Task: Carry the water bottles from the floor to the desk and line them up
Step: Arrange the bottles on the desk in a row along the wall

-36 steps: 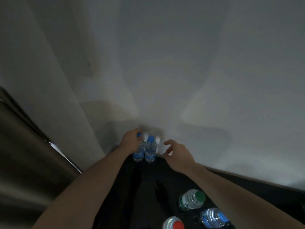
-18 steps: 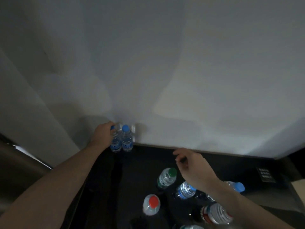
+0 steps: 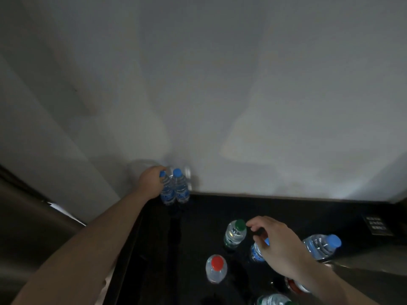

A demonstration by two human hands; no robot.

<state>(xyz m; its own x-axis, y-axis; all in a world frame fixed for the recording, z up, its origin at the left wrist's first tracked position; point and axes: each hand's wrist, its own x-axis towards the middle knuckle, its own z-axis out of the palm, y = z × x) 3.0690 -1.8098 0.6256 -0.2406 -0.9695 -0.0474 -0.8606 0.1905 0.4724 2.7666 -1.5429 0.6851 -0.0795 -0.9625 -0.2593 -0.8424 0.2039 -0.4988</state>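
Two small blue-capped water bottles stand side by side in the far left corner of the black desk (image 3: 204, 214), against the wall. My left hand (image 3: 150, 183) grips the left bottle (image 3: 166, 191); its neighbour (image 3: 181, 188) stands free. Nearer me stand a green-capped bottle (image 3: 235, 234), a red-capped bottle (image 3: 216, 269) and a blue-capped bottle (image 3: 256, 253). My right hand (image 3: 279, 245) hovers over that blue-capped bottle with fingers loosely curved, its index fingertip near the green cap. Another blue-capped bottle (image 3: 321, 245) stands to the right.
A pale wall rises directly behind the desk. One more bottle (image 3: 273, 300) shows at the bottom edge, and a red-labelled item (image 3: 296, 285) is partly hidden under my right forearm. A small dark sign (image 3: 377, 225) sits at the desk's right. Dark furniture lies left.
My right hand has drawn back from the corner bottles toward me and now hangs over the near blue-capped bottle. My left hand has stayed on the corner bottle. My view has swung right.
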